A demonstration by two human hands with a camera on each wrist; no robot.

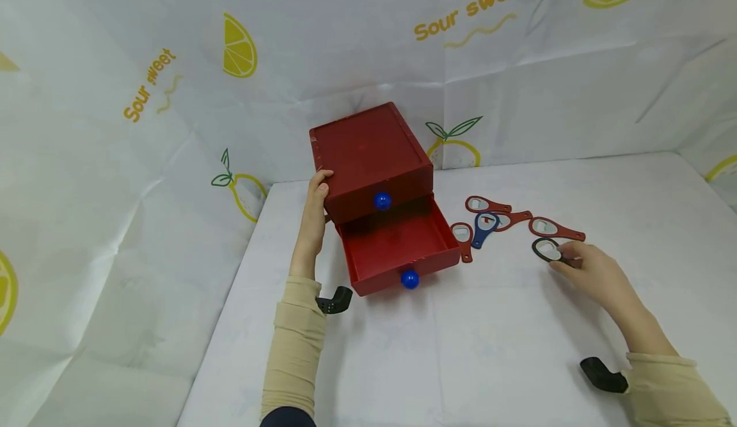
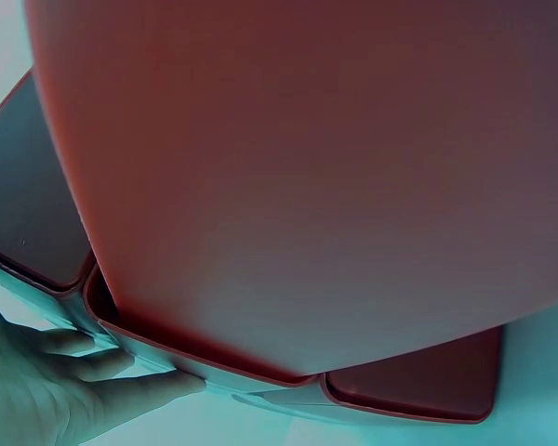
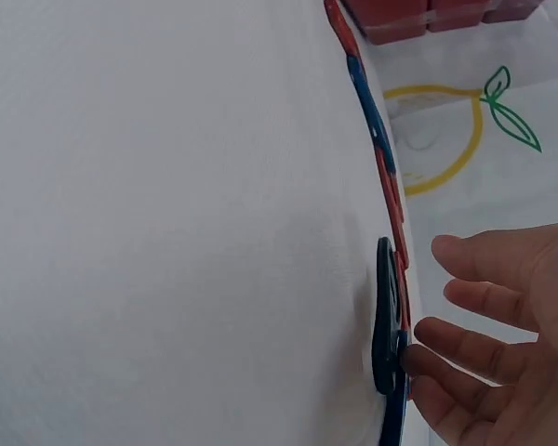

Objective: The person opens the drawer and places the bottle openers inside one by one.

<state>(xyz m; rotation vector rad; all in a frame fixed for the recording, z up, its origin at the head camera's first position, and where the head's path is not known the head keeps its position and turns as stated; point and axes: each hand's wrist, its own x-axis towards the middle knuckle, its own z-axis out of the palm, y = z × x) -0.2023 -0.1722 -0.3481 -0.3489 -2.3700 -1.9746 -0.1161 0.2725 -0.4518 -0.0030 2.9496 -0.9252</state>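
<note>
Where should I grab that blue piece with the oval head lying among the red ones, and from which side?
Probably by the handle of the blue piece, from the near side, slightly right. The handle points nearward, onto bare white tabletop. The oval head lies close to red pieces, and another red piece lies just left of the handle, so the right should leave more room.

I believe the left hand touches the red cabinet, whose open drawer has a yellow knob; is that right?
Not quite: the head view shows the open drawer has a blue knob, not yellow. The left hand does touch the red cabinet.
</note>
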